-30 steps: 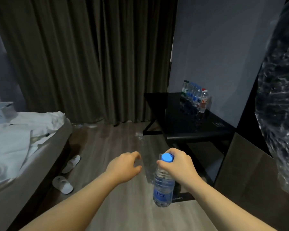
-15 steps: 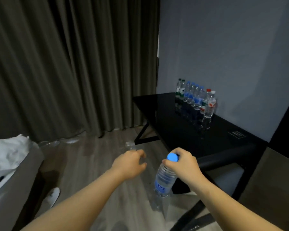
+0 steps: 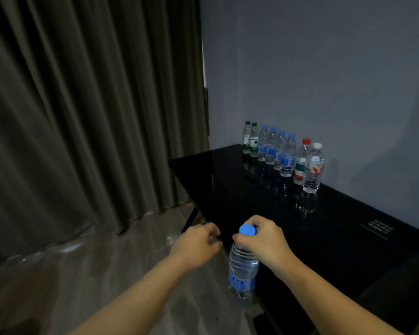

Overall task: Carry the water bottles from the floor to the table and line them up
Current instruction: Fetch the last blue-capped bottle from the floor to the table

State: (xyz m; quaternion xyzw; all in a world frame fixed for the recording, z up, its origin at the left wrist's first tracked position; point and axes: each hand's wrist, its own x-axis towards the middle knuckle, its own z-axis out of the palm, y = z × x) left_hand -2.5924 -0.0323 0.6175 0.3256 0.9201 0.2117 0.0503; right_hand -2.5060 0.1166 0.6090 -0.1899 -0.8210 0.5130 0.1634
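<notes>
My right hand (image 3: pixel 261 240) grips a clear water bottle (image 3: pixel 242 269) with a blue cap and blue label by its neck; the bottle hangs upright over the near left edge of the black table (image 3: pixel 336 250). My left hand (image 3: pixel 196 245) is beside it to the left, fingers loosely curled, holding nothing. At the back of the table, along the wall, stands a row of several bottles (image 3: pixel 283 153): two green-labelled ones at the far end, several blue-capped ones, a red-capped one and a white-capped one (image 3: pixel 313 168) nearest me.
Dark curtains (image 3: pixel 82 105) hang on the left down to the grey wood floor (image 3: pixel 94 274). A grey wall (image 3: pixel 324 68) backs the table. A small printed mark (image 3: pixel 377 228) lies on the tabletop at the right. The table's black leg (image 3: pixel 191 218) slants to the floor.
The view has come closer to the table and turned right; the bed and slippers have left the view. My right hand has carried the bottle up to the table's near edge.
</notes>
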